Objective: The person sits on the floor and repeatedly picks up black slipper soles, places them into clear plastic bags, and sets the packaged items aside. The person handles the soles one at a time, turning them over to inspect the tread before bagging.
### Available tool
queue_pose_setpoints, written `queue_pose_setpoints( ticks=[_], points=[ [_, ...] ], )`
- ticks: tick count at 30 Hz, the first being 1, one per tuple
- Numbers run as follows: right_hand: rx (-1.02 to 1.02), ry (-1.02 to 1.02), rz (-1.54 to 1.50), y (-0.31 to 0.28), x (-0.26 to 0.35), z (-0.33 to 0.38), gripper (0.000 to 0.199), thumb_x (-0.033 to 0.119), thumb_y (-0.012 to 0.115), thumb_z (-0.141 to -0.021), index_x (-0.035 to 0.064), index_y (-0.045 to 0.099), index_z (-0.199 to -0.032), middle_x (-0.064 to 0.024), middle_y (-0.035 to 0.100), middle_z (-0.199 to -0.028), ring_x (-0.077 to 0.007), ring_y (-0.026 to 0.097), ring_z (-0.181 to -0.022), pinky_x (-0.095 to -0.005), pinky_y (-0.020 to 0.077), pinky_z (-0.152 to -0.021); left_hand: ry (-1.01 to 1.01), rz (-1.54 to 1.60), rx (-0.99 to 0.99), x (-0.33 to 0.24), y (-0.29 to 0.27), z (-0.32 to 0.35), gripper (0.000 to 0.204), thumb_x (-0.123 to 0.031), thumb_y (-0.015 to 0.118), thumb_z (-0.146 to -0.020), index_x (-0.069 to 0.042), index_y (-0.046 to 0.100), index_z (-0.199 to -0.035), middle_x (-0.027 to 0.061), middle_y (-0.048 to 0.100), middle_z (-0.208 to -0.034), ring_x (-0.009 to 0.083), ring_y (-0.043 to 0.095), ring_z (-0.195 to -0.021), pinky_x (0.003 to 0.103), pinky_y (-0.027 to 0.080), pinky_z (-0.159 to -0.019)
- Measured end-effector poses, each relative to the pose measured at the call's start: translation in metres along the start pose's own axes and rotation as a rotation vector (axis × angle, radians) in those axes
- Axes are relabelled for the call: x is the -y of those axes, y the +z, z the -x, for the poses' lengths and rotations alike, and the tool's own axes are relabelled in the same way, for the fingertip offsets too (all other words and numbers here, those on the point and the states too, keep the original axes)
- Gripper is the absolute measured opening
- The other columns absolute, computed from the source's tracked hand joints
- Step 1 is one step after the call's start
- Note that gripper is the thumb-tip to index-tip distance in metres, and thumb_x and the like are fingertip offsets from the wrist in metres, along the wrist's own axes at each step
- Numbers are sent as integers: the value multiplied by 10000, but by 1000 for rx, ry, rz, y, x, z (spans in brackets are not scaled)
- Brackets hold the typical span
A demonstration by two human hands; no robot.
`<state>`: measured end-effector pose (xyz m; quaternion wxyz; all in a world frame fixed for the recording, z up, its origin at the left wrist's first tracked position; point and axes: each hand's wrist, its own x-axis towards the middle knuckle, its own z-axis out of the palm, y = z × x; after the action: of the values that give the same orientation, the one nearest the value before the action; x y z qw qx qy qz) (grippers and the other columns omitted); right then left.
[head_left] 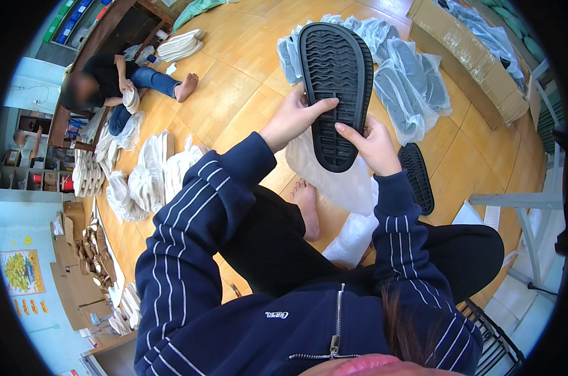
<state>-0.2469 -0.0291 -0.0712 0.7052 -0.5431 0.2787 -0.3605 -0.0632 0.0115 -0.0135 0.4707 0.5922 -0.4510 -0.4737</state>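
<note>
In front of me a black shoe sole [336,69] is held up, its ridged, wavy tread facing me. My left hand [296,119] grips its left edge, thumb pressed on the tread and fingers behind. On the lower right edge my right hand [373,145] holds it the same way, thumb on the edge and fingers mostly hidden. A second black sole [414,175] lies on the floor to the right, next to my right wrist. Below the held sole spreads a translucent plastic bag [321,178]. A bunched white plastic bag [353,241] rests between my legs.
Bagged dark soles [406,78] lie on the floor ahead, beside a long cardboard box [465,62]. To the left are bagged white soles [149,182] and a seated person [105,78] handling pale soles. A grey metal frame [515,200] stands at right.
</note>
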Motion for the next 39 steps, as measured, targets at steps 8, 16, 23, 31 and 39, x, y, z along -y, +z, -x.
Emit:
queue_pose_setpoints(
  ticks=[8,16,23,31,39],
  points=[
    [-213,-201,346,0,-30,-9,392,198,803,-804,-31,610,-1056,-123,699,-951,-173,671,-817,-296,520,-750,166,44,-7,-9,3,2,517,-277,717,-902,40,504,-1251,122,631,-1184,181,606,-1086,323,476,-948],
    [-216,-230,323,-7,-29,-8,435,237,789,-827,-34,585,-1100,-104,691,-968,-167,662,-858,-299,513,-774,330,-146,-33,-14,7,8,465,-270,723,-895,45,548,-1189,130,670,-1099,186,622,-1071,331,485,-926],
    [-239,-68,-401,1,-24,-8,489,416,521,-1005,-10,525,-1246,-62,647,-1057,-126,639,-890,-263,511,-788,353,-272,85,-32,2,11,502,-354,632,-948,8,561,-1288,114,663,-1104,179,603,-1066,330,455,-942],
    [376,132,-1213,-13,-43,-11,565,345,483,-1009,-22,351,-1418,-52,507,-844,-125,520,-692,-246,440,-610,-268,-1308,717,16,-27,22,744,-521,701,-817,-15,546,-1341,230,592,-1269,319,604,-1109,373,476,-915],
    [401,80,-1263,-21,-33,-9,569,315,485,-1006,-24,325,-1434,-85,531,-887,-159,547,-717,-272,454,-621,-79,-938,584,22,-24,13,238,-100,518,-866,-45,689,-1021,129,703,-888,271,663,-855,372,512,-780]
  ],
)
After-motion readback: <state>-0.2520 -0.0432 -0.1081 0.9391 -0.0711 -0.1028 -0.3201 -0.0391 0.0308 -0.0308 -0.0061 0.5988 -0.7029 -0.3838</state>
